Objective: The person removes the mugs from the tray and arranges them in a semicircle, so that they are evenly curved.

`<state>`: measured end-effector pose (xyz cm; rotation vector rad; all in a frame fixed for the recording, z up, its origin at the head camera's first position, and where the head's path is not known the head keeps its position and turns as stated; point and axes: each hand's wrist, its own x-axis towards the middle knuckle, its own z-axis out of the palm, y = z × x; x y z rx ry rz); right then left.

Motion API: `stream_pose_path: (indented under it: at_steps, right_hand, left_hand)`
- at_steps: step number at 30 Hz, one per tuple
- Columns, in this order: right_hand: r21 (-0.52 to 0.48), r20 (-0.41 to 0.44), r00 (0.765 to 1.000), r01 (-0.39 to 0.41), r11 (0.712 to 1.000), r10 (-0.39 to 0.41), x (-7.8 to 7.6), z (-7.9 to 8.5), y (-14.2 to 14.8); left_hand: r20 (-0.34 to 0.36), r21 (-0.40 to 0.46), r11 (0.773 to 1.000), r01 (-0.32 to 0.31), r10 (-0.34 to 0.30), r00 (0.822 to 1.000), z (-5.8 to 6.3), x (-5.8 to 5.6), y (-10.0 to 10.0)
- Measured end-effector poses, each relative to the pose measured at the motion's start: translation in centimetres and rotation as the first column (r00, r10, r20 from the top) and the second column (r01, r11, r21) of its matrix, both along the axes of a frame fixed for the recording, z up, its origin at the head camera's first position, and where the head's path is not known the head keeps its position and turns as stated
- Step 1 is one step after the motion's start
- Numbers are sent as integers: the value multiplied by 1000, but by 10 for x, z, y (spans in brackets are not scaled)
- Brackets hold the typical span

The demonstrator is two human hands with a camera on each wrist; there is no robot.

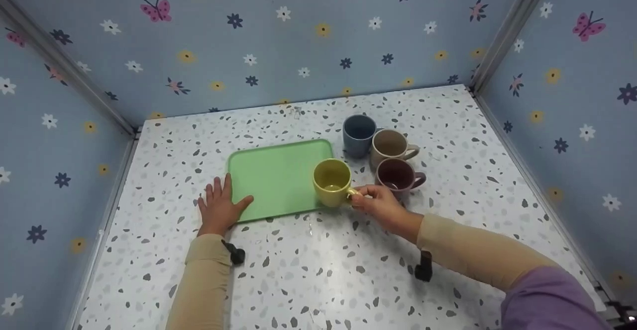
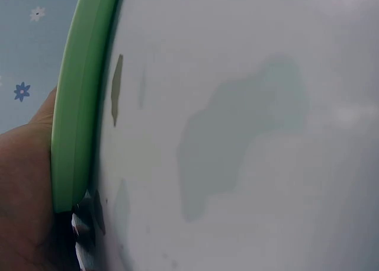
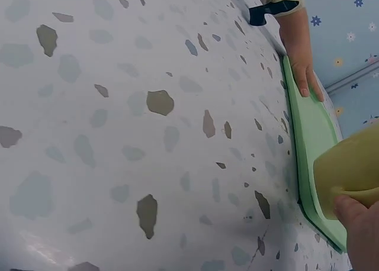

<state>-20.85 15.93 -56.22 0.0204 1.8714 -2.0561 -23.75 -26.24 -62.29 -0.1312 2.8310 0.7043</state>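
Observation:
A yellow mug (image 1: 332, 183) is upright over the right end of a green tray (image 1: 278, 178); whether its base touches the tray is hard to tell. My right hand (image 1: 380, 208) pinches the mug's handle from the right, and the right wrist view shows the thumb against the yellow mug (image 3: 346, 170). At the tray's left end, my left hand (image 1: 219, 208) lies with fingers spread, its thumb over the rim. The left wrist view has the left hand (image 2: 23, 188) behind the green tray edge (image 2: 83, 99).
Right of the tray stand a blue mug (image 1: 359, 138), a beige mug (image 1: 390, 146) and a maroon mug (image 1: 395, 174), close together. The maroon one is just beyond my right hand. Flowered panels (image 1: 298, 36) border the speckled white table (image 1: 298, 270) at the back and both sides.

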Motion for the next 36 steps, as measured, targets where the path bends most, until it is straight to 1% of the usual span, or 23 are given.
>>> stream_pose_path:
  at_steps: [5, 9, 16, 22, 30, 36]
  right_hand:
    - [-53, -4, 998, 60, 997, -61, 10, -6, 7]
    - [-71, -2, 996, 85, 994, -85, 17, -9, 15]
    - [-76, -20, 996, 91, 993, -93, 26, -11, 23]
    - [-95, -12, 995, 98, 991, -100, 31, -10, 29]
    - [-16, -31, 995, 99, 995, -99, 36, -10, 39]
    - [11, -25, 995, 100, 995, -100, 39, -15, 45]
  left_hand:
    - [-2, -4, 1000, 0, 0, 1000, 1, 0, 1]
    - [-12, 0, 1000, 0, 0, 1000, 2, 0, 0]
    - [-19, -1, 1000, -2, 2, 1000, 2, 0, -1]
    - [-10, -15, 1000, 7, -7, 1000, 1, -1, 0]
    - [-37, -18, 1000, 13, -14, 999, 5, 1, 2]
    - [-28, -31, 999, 19, -20, 999, 3, 0, 0]
